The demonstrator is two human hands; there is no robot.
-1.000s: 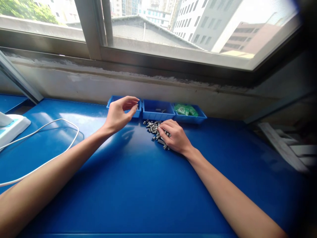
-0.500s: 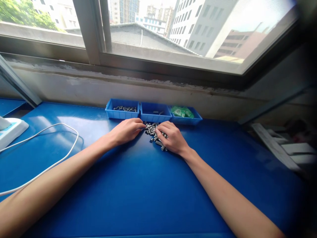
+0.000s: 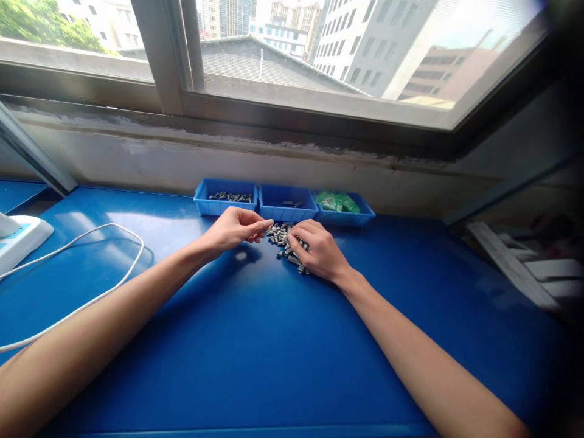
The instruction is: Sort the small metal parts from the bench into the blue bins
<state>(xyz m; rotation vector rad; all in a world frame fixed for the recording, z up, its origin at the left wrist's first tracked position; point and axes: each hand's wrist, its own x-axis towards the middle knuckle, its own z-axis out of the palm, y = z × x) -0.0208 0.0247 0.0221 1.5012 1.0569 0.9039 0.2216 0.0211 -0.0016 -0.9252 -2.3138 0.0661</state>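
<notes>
Pinching with left hand [image 3: 236, 229], cannot tell whether on anything; curling right hand [image 3: 319, 249], grip unclear, over stubby silvery metal fasteners [image 3: 277, 234] near far edge of blue worktop [image 3: 255, 347]; probably light, hard, slippery, best pinched mid-shank.

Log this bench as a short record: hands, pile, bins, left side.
Left hand: fingers pinched at the left edge of the pile; any held piece unclear
Right hand: over the pile's right side, fingers curled
Pile: small metal pieces on the blue table
Left bin: small metal pieces
Middle bin: a few dark pieces
Right bin: green plastic bag
Left side: white cable on the table
</notes>
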